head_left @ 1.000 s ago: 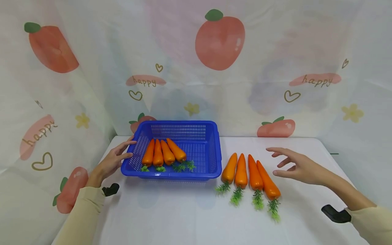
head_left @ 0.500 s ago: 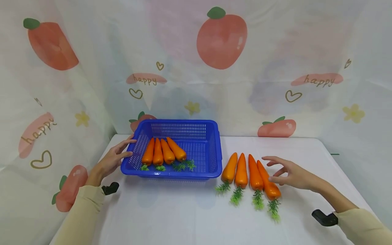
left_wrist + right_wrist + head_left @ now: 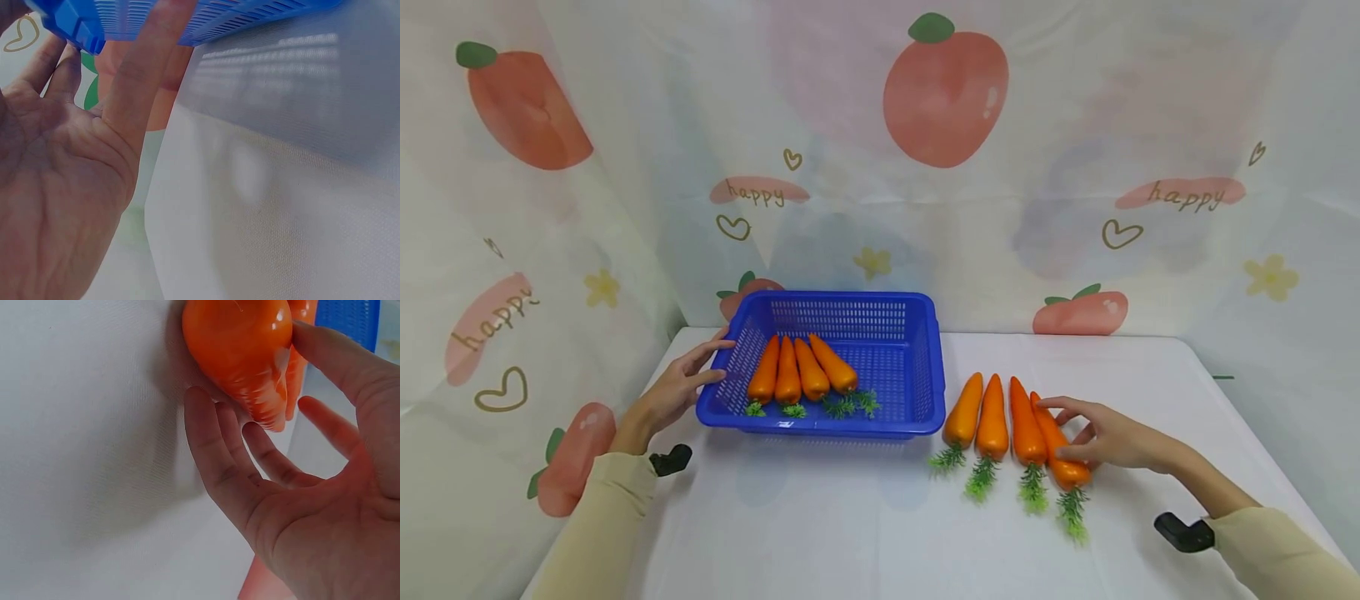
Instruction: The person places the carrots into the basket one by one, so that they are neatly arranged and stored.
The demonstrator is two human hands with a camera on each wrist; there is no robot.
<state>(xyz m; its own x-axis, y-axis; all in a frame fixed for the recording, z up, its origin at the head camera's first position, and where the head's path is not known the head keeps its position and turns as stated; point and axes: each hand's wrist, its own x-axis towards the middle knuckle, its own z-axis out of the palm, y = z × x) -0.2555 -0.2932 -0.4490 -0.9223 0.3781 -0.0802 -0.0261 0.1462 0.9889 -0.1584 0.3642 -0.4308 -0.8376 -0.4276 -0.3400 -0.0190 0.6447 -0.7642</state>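
Note:
My left hand (image 3: 673, 389) rests against the left rim of a blue plastic basket (image 3: 820, 423), its fingers fairly straight; thumb and fingertips touch the rim. Inside the basket, several artificial orange carrots (image 3: 763, 375) with green tops lie side by side on the left. To its right, more carrots (image 3: 992, 421) lie in a row on the white cloth. My right hand (image 3: 1116, 435) is around the rightmost carrot (image 3: 1063, 462). In the right wrist view, the thumb touches that carrot (image 3: 237, 344), and the loosely bent fingers lie along its other side with a small gap.
The table (image 3: 850, 525) is covered with a white cloth. A printed fabric backdrop (image 3: 1000, 250) with fruit pictures rises behind and at both sides. Black straps (image 3: 1183, 533) show at the sleeve cuffs.
My right hand has moved left and down onto the rightmost carrot, which lies where it was. The left hand and basket have stayed in place.

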